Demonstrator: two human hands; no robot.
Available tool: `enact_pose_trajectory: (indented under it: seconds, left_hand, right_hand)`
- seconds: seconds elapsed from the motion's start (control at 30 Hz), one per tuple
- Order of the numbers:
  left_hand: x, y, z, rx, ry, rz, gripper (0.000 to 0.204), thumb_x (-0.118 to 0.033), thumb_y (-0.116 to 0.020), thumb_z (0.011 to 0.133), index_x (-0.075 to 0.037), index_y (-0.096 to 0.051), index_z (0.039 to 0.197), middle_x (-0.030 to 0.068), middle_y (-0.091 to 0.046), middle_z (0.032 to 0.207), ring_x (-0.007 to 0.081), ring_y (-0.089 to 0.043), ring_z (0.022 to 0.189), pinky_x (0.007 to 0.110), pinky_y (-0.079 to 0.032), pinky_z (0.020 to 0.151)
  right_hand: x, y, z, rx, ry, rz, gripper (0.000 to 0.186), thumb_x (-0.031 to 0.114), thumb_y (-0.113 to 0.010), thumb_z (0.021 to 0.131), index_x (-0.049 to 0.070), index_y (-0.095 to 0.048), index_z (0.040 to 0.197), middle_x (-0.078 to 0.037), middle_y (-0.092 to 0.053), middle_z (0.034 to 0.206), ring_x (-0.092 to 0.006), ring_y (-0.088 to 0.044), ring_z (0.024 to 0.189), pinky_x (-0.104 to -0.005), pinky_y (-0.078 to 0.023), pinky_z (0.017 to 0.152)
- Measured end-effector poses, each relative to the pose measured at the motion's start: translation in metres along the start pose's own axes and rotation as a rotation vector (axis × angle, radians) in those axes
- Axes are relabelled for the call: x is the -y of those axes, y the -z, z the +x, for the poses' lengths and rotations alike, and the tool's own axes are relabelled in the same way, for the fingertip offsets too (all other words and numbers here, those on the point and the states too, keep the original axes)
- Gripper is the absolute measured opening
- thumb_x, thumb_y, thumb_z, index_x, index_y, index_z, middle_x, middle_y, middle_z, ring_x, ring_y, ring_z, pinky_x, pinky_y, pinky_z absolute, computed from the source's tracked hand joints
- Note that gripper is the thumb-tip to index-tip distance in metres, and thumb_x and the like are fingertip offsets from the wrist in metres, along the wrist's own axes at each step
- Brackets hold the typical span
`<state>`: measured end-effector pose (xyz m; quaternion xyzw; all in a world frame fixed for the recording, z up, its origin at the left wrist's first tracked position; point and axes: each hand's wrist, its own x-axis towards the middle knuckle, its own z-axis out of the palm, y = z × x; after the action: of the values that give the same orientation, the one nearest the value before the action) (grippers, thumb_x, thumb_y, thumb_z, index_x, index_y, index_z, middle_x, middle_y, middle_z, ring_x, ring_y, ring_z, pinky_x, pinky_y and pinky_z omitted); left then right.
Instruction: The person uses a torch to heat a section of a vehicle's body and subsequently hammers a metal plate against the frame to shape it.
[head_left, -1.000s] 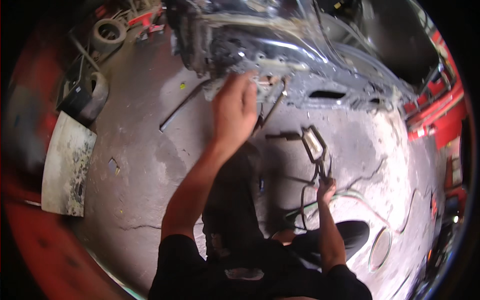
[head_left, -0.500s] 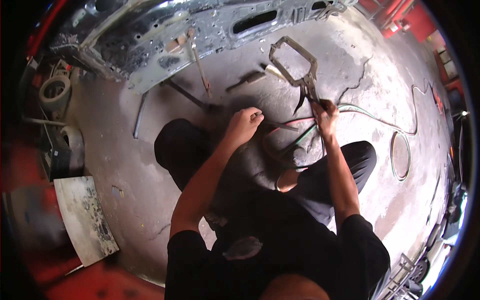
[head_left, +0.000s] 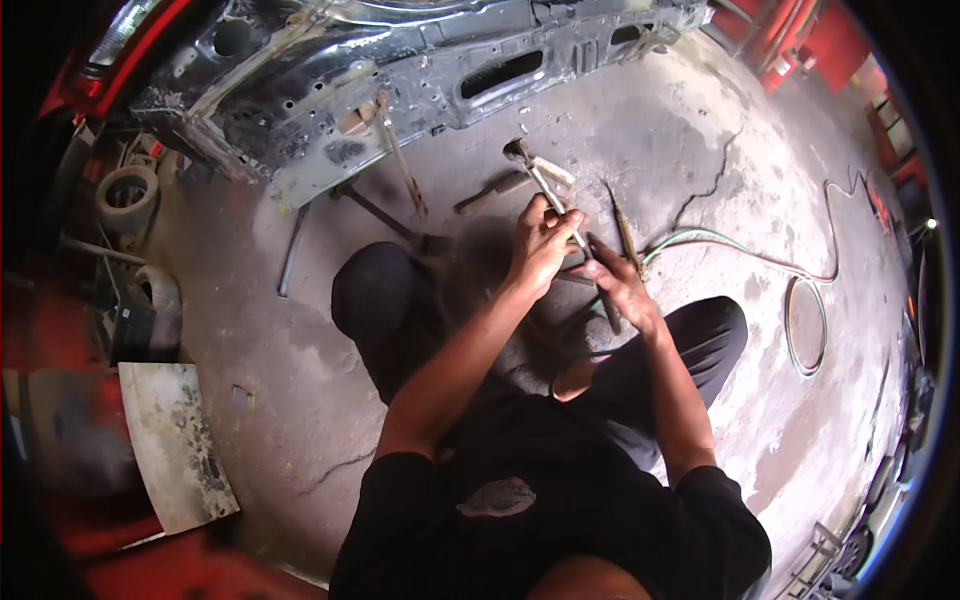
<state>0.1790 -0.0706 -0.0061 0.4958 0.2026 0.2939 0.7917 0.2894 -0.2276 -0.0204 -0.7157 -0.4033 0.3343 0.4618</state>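
A long-jawed locking C-clamp (head_left: 548, 190) is held in front of me, turned nearly edge-on so that it looks like a narrow bar. Its dark jaw end points up and away from me. Around its pale middle part, the fingers of my left hand (head_left: 540, 245) are closed. My right hand (head_left: 620, 283) grips it lower down, by the dark handle end. Just beyond my right hand a slim, pointed, brass-coloured tool (head_left: 625, 228) lies on the floor, by the end of a green hose (head_left: 690, 235). My knees are bent on both sides.
A bare metal car body panel (head_left: 400, 95) runs across the far side. A rusty-headed hammer (head_left: 400, 160) leans on it. A brush-like tool (head_left: 495, 190), bars and a coiled hose (head_left: 805, 325) lie about. A worn metal sheet (head_left: 175, 445) stands at left.
The clamp has turned from broadside to edge-on and come nearer to me. My left hand has moved right and taken hold of it. The slim brass-coloured tool now shows on the floor.
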Motion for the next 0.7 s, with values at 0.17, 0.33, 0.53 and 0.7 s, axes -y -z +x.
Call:
enact_pose_trajectory:
  seconds: [0.17, 0.33, 0.53, 0.7]
  left_hand:
    - [0.032, 0.019, 0.001, -0.060, -0.220, 0.567, 0.020, -0.013, -0.077, 0.090, -0.001, -0.062, 0.091, 0.0092, -0.068, 0.075, 0.0180, -0.069, 0.073, 0.036, -0.054, 0.062]
    - [0.016, 0.018, -0.019, -0.021, -0.143, 0.621, 0.020, -0.010, -0.079, 0.086, 0.002, -0.063, 0.086, 0.0130, -0.067, 0.068, 0.0156, -0.064, 0.062, 0.036, -0.049, 0.057]
    - [-0.014, 0.011, -0.018, 0.087, -0.321, 0.352, 0.028, -0.010, -0.069, 0.098, -0.002, -0.053, 0.120, 0.0098, -0.070, 0.090, 0.0140, -0.067, 0.076, 0.034, -0.051, 0.062]
    - [-0.092, -0.024, -0.023, 0.126, -0.426, 0.225, 0.018, -0.008, -0.061, 0.104, 0.000, -0.055, 0.119, 0.0108, -0.070, 0.110, 0.0139, -0.066, 0.095, 0.032, -0.056, 0.082]
  right_hand:
    - [-0.045, -0.035, -0.002, 0.404, -0.135, 0.174, 0.090, 0.026, -0.070, 0.092, -0.004, -0.019, 0.161, -0.023, -0.059, 0.140, -0.0259, -0.058, 0.130, -0.0379, -0.047, 0.107]
    - [-0.094, -0.065, 0.001, 0.367, -0.093, 0.140, 0.052, 0.018, -0.071, 0.080, -0.001, -0.061, 0.127, -0.016, -0.061, 0.122, -0.0237, -0.060, 0.110, -0.0352, -0.050, 0.094]
    - [-0.062, -0.036, 0.010, 0.154, 0.134, 0.034, 0.070, 0.001, -0.059, 0.087, 0.001, -0.041, 0.154, -0.019, -0.046, 0.152, -0.0321, -0.050, 0.134, -0.0401, -0.048, 0.108]
    - [0.058, 0.031, 0.027, -0.207, 0.311, -0.308, 0.090, -0.015, -0.050, 0.072, 0.012, -0.043, 0.157, -0.027, -0.053, 0.142, -0.0394, -0.059, 0.126, -0.0426, -0.049, 0.105]
